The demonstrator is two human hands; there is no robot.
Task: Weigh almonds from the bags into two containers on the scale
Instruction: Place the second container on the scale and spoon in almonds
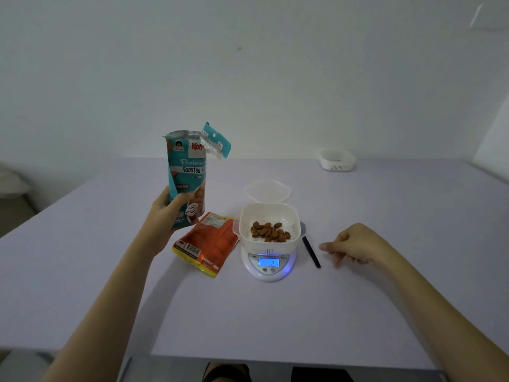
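Observation:
My left hand (168,209) grips an opened teal bag of roasted almonds (188,172), held upright above the table, left of the scale. A white container (268,216) with several almonds (271,232) in it sits on the white digital scale (268,264), whose blue display is lit. An orange almond bag (208,242) lies flat on the table just left of the scale. My right hand (354,245) hovers low over the table to the right of the scale, fingers loosely curled, holding nothing. A second white container (337,159) stands at the far right of the table.
A translucent lid (268,191) lies just behind the scale. A spoon with a black handle (311,250) lies on the table between the scale and my right hand. The lilac table (275,312) ends at a near edge close to my body.

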